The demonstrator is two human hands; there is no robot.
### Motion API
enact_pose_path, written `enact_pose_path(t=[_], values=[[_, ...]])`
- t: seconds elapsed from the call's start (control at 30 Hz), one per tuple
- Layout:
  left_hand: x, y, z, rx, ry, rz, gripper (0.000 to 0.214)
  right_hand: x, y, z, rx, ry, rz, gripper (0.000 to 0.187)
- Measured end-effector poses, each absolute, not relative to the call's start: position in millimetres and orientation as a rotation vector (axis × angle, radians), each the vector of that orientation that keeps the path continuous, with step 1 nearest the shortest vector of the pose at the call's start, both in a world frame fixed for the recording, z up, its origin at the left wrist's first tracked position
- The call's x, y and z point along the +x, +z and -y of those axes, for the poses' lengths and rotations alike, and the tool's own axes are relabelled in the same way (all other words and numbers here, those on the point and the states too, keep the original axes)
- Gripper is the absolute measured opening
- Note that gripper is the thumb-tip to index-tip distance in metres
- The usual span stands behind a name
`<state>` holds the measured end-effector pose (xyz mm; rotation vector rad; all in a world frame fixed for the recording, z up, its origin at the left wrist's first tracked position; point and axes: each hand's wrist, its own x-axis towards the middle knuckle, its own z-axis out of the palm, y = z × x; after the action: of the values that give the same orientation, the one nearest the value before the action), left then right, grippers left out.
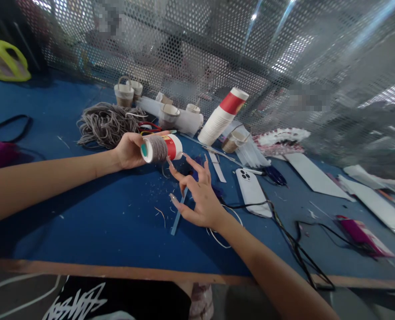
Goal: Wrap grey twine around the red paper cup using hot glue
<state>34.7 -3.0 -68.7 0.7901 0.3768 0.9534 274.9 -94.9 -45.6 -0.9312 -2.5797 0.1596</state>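
My left hand (129,150) is closed around a paper cup (174,147) lying on its side above the blue table. Grey cord (157,148) is wound round roughly half of the cup; the rest shows red and white, and a green patch is visible at the left end. My right hand (199,195) is open with fingers spread. Its fingertips are close to the cup's right end and lower side; whether they touch it I cannot tell. Beneath that hand is a pale blue strip (176,222), partly hidden. A heap of grey cord (105,124) rests behind my left hand.
A tall stack of paper cups (217,122) leans at the back. Several cord-wrapped cups (169,114) stand near a perforated metal screen (184,53). A white phone (253,191), a black cable (292,244) and white boards (317,175) lie to the right. Scraps dot the blue table (117,240).
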Motion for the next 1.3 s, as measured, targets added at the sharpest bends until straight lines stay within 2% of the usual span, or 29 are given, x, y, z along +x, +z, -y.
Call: enact_pose_path(t=[0.1,0.3,0.43,0.5,0.57,0.63,0.7,0.83,0.97,1.1,1.2,1.3], values=[[38.1,-63.8,6.5,0.791,0.983,-0.395,0.088,274.4,-46.3,93.9,-0.953,0.158,2.596,0.017],[40.1,-59.8,11.3,0.746,1.048,-0.421,0.066,274.7,-49.8,91.5,-0.879,0.144,2.62,0.022],[39.5,-62.3,10.4,0.846,0.993,-0.417,0.073,275.4,-52.8,89.4,-0.801,-0.011,2.281,0.006],[39.5,-66.2,9.3,0.938,0.959,-0.388,0.082,274.8,-54.5,87.5,-0.82,-0.035,2.053,0.022],[39.7,-71.0,8.5,1.03,0.934,-0.356,0.088,273.8,-56.5,85.3,-0.853,0.005,1.915,0.046],[40.0,-75.3,8.2,1.129,0.913,-0.329,0.089,272.9,-58.7,83.3,-0.882,0.088,1.902,0.071],[40.4,-78.4,8.6,1.23,0.908,-0.308,0.086,272.6,-60.9,81.7,-0.886,0.198,1.974,0.086],[42.9,-81.7,11.5,1.353,0.934,-0.279,0.085,273.4,-64.4,79.4,-0.826,0.305,2.08,0.089],[46.2,-83.4,16.0,1.452,0.908,-0.264,0.085,275.7,-65.1,76.6,-0.744,0.277,2.068,0.083],[48.1,-86.3,19.4,1.664,0.991,-0.312,0.082,279.0,-62.5,74.9,-0.626,0.254,2.11,0.086],[48.6,-89.7,21.5,1.845,1.029,-0.435,0.088,281.0,-60.2,75.4,-0.61,0.18,2.148,0.089],[48.1,-91.7,24.1,1.959,1.098,-0.506,0.104,281.8,-59.0,77.5,-0.644,0.107,2.224,0.091]])
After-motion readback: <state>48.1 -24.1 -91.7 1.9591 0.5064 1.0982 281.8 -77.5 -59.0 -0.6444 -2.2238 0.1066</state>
